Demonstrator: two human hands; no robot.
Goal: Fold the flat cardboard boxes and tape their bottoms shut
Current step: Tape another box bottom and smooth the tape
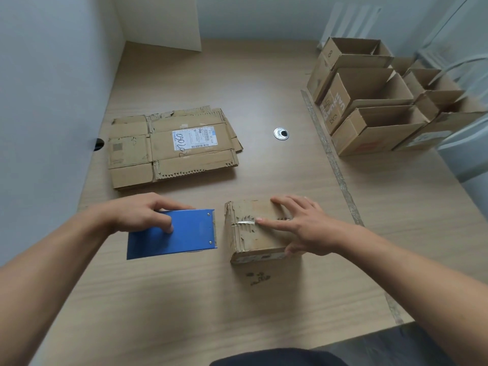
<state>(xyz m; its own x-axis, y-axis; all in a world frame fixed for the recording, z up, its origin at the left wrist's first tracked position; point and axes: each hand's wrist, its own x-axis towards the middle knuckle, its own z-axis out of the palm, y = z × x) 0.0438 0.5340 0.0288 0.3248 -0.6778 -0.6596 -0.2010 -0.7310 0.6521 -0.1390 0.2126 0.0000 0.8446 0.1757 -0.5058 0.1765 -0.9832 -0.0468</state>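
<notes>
A pale wooden worktop (pixel 184 299) is set in a corner of white walls (pixel 52 75). Near its front centre the folded box (pixel 253 241) is stood flaps up, its taped seam (pixel 245 223) run left to right. It is pressed by the straight fingers of the right hand (pixel 303 228), which hides its right end. A blue tape dispenser (pixel 184 239), teeth toward the box, is gripped by the left hand (pixel 142 215). Behind, flat boxes (pixel 169 149) are stacked. Far right, assembled boxes (pixel 369 101) are cut off.

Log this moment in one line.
left hand holds blue tape dispenser | right hand flat on folded box, finger on taped seam | flat cardboard stack beyond | open boxes far right
</notes>
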